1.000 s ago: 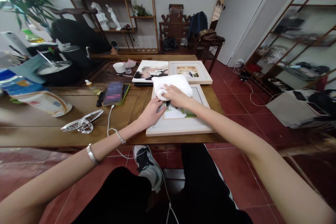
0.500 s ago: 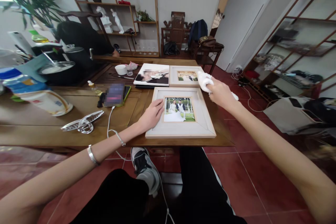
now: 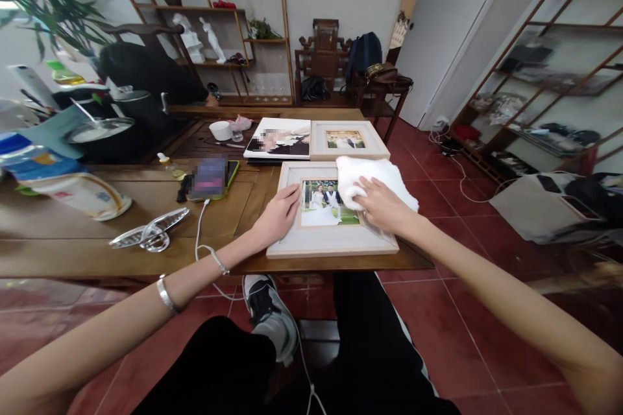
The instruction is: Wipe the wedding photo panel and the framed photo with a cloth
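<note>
A white-framed wedding photo [image 3: 311, 241] lies flat at the near edge of the wooden table [image 3: 97, 246]. My left hand [image 3: 278, 213] rests flat on the frame's left side, fingers stretched out. My right hand [image 3: 381, 203] presses a white cloth [image 3: 370, 176] onto the frame's right side, fingers spread over the cloth. Behind it lie a second white-framed photo [image 3: 347, 139] and an unframed photo print [image 3: 278, 139].
A phone [image 3: 210, 176] on a white charging cable [image 3: 199, 233], a metal clip-like object [image 3: 148, 231], a white cup [image 3: 221, 130] and a plastic package [image 3: 73, 189] sit on the table. A dark chair [image 3: 141, 71] stands at left, shelves at back and right. My legs are below the table edge.
My right hand lifted the cloth off the photo, swung it out past the frame's far right corner, then came back down onto the frame's right side. The left hand stayed put.
</note>
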Tool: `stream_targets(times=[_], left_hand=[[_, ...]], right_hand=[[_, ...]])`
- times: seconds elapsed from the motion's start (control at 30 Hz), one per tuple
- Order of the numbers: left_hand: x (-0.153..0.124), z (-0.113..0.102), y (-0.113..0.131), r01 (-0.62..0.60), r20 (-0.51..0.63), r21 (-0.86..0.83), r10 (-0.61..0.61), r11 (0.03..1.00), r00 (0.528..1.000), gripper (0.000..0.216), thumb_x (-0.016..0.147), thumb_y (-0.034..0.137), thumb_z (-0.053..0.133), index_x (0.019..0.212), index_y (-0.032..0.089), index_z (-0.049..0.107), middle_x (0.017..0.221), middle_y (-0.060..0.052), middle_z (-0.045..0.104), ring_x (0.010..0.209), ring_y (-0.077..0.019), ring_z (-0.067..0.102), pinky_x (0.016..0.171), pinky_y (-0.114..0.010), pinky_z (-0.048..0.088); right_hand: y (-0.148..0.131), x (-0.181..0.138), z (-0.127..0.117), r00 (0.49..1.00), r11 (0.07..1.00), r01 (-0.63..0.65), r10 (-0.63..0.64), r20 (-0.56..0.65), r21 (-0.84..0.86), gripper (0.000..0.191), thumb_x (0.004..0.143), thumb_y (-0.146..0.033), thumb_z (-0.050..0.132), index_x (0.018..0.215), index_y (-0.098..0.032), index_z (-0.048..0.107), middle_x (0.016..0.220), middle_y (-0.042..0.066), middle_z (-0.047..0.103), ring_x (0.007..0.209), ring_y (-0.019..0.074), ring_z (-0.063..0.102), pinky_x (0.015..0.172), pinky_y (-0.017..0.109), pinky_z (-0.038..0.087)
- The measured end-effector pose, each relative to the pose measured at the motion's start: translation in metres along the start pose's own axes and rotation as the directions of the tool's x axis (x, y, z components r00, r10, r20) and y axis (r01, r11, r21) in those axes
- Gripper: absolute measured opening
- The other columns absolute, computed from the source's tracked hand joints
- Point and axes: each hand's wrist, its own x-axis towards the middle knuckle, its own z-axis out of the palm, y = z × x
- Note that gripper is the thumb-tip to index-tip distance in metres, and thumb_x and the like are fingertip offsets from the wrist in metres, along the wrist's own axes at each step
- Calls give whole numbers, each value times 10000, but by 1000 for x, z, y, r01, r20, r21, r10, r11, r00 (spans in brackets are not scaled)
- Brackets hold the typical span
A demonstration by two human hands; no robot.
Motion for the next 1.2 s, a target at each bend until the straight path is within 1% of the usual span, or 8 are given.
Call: stream_targets(times=[0.2,0.33,0.47,0.67,0.77,0.83,0.97,1.2], left_hand=[[0,3,-3,6,11,6,-6,1000,1000,447,976,305,349,1284,71,573,1393,-187,524,1315,-285,481,1134,-444,372],[0,3,-5,-19,33,27,18,999,999,463,981,301,337,1321,55,534,1416,-195,492,1339,-288,446,1136,-451,367],[0,3,-6,-47,57,35,45,998,997,455,986,303,329,1326,75,529,1424,-190,478,1348,-288,432,1136,-457,365],[0,2,-6,-54,56,38,52,998,997,463,985,300,333,1321,51,533,1422,-199,479,1353,-294,425,1144,-443,358],[0,2,-5,-38,46,36,36,999,998,452,982,307,345,1318,77,540,1419,-185,490,1342,-293,441,1133,-457,372],[0,2,-3,-18,32,33,17,999,999,442,978,313,357,1308,91,551,1410,-179,504,1334,-291,454,1129,-461,377],[0,2,-2,-20,13,23,19,1000,1000,429,974,304,367,1294,97,563,1393,-174,526,1330,-283,464,1136,-460,367],[2,4,-3,-26,-2,10,26,1000,1000,434,966,292,365,1287,83,569,1378,-185,535,1312,-286,482,1132,-463,371]], right_hand=[[-50,-57,-30,991,996,52,-61,121,78,413,742,-32,492,1106,-100,678,1301,214,594,1305,343,473,1087,489,369],[-60,-63,-32,993,984,-17,-4,121,175,476,721,-31,485,1157,-120,655,1349,199,566,1335,328,445,1090,489,380],[-39,-38,-11,998,971,-69,65,26,227,515,743,-63,484,1239,-119,609,1434,186,490,1406,313,337,1135,505,309],[12,29,16,962,961,-205,233,-143,185,488,818,-114,476,1296,-88,571,1539,191,336,1451,351,210,1148,523,247],[26,56,20,977,980,-173,184,-111,100,485,830,-115,477,1306,-100,570,1529,186,358,1450,371,192,1146,562,192],[26,60,20,990,991,-121,125,-71,58,478,828,-106,478,1295,-107,582,1505,184,398,1438,363,229,1141,555,196],[5,34,11,999,997,-32,32,-2,72,451,817,-108,497,1253,-103,617,1470,197,443,1413,354,296,1143,536,205],[-59,-48,-42,974,973,38,-87,211,227,463,775,-66,502,1212,-126,645,1403,218,514,1361,345,405,1116,518,315]])
